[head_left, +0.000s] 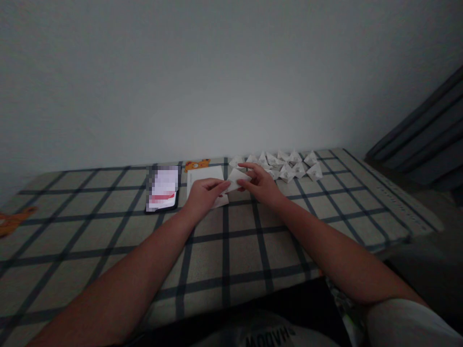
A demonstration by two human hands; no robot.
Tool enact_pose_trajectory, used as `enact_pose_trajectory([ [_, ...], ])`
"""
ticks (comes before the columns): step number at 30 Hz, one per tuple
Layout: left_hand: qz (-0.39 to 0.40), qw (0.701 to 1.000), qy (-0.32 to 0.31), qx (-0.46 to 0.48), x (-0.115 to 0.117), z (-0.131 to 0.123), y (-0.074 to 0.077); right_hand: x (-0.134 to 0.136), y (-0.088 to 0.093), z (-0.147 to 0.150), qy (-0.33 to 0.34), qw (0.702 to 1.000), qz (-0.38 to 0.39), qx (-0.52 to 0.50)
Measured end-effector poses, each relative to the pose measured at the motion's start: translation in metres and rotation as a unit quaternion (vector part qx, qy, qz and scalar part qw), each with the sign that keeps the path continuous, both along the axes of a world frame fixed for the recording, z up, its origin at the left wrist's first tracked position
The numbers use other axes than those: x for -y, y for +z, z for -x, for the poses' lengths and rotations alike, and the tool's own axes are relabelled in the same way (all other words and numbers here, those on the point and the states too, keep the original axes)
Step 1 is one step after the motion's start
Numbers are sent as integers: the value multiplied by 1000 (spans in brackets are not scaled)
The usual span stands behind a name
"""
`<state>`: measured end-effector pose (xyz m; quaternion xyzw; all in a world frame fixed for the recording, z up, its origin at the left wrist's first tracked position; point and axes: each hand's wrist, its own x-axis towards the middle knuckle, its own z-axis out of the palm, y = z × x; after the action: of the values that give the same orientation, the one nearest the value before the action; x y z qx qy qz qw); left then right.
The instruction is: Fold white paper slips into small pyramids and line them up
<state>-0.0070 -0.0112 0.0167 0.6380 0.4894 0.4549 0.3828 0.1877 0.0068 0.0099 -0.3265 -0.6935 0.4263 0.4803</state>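
Between my two hands is a small piece of folded white paper [237,177], lifted a little off the table. My left hand [206,193] pinches its left side between thumb and fingers. On the other side, my right hand [262,183] grips the paper with the thumb, its index finger stretched over the top. Flat white paper sheets [206,173] lie under and behind my left hand, partly hidden by it. Just behind my right hand sit several folded white paper pyramids [287,171], bunched close together.
A phone with a lit, blurred screen [164,188] lies left of the sheets. The checked tablecloth [202,260] covers the table and has orange bear prints [197,165]. A pale wall [217,77] rises behind the table; a dark curtain [423,115] hangs at the right.
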Motion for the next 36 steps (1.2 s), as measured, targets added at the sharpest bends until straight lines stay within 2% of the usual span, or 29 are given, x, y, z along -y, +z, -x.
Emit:
enact_pose_trajectory([
  [7, 31, 999, -42, -1, -5, 3, -8, 3, 1, -1, 22, 998, -31, 52],
  [10, 26, 999, -45, -6, -4, 2, -8, 5, 3, -2, 4, 995, -47, 85],
  [12, 8, 999, -38, -14, -3, 2, -6, 5, 3, -2, 5, 996, -38, 75],
  [18, -46, 999, 4, -9, 2, 1, 2, 0, 2, 1, 31, 998, 32, -50],
  [24, -62, 998, 9, -24, 2, -1, 3, 8, 8, 4, 23, 998, 57, 35],
  [36, -76, 996, -14, -35, 2, 0, 2, 8, 15, -1, 28, 997, 59, 51],
])
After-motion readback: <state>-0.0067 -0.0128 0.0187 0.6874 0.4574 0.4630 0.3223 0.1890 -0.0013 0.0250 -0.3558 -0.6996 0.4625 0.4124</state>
